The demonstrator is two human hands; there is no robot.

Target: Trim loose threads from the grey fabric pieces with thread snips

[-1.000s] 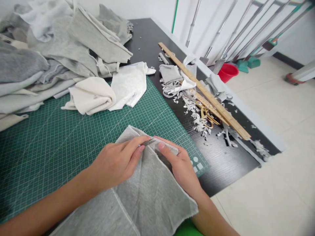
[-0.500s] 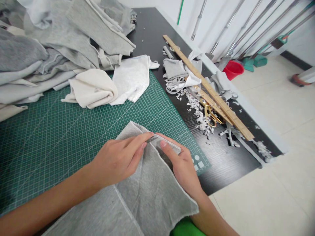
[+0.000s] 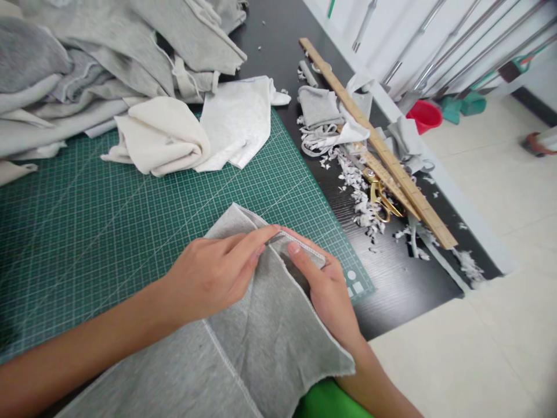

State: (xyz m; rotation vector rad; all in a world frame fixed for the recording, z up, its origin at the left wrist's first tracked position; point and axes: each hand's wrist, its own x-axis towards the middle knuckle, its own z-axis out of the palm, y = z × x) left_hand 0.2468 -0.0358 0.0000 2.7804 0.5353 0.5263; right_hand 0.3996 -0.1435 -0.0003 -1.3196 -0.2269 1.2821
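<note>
A grey piece of stitched fabric (image 3: 265, 325) hangs from both hands over the near edge of the table, with pale overlocked seams running along it. My left hand (image 3: 217, 270) pinches its upper seam between thumb and forefinger. Close beside it, my right hand (image 3: 324, 284) grips the same seamed edge, thumb on top and fingers behind the cloth. The fabric's folded corner (image 3: 237, 217) pokes up past the left fingers, above the green cutting mat (image 3: 148, 232). The right fingertips are partly hidden by the cloth.
Grey garments (image 3: 117, 46) lie heaped at the back left, near a cream cloth (image 3: 165, 136) and a white cloth (image 3: 239, 119). On the right are wooden rulers (image 3: 378, 145), gold-handled scissors (image 3: 380, 200) and fabric scraps (image 3: 319, 107). A red bucket (image 3: 424, 117) stands on the floor.
The camera view has shifted slightly, so the table things sit a little higher and the scissors side further right. Both hands keep the same hold on the grey fabric.
</note>
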